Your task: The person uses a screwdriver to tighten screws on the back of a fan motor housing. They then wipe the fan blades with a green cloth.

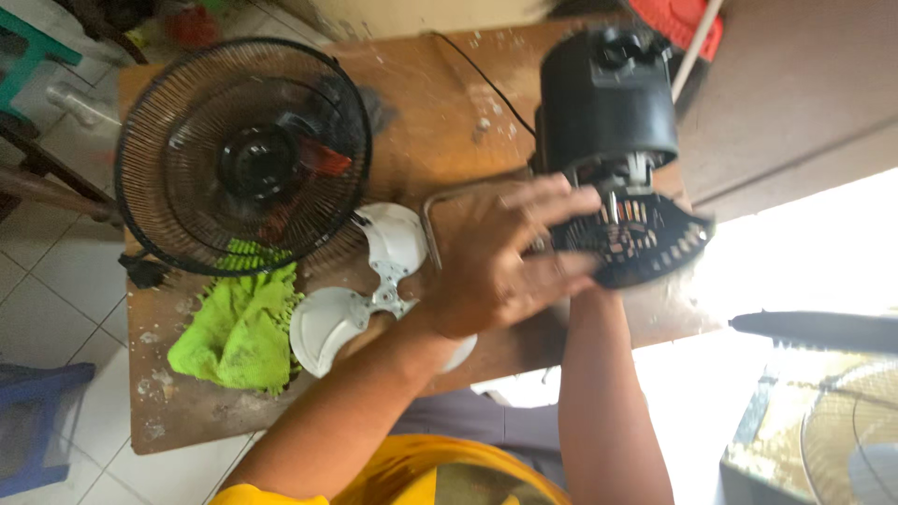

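Note:
A black fan motor (608,93) stands on the wooden table (421,122). Its round front part (655,243), with copper windings showing, faces me. My left hand (496,271) reaches in from the lower left and grips the left side of that front part, fingers laid across it. My right hand (575,281) comes up from below and holds the same part from underneath, mostly hidden by the left hand. A bent metal rod (432,220) lies just left of my left hand.
A black wire fan grille (243,154) lies at the table's left, with a white fan blade (374,281) and a green cloth (238,323) beside it. A black cable (477,79) crosses the table. A blue stool (37,421) and another fan (842,430) stand nearby.

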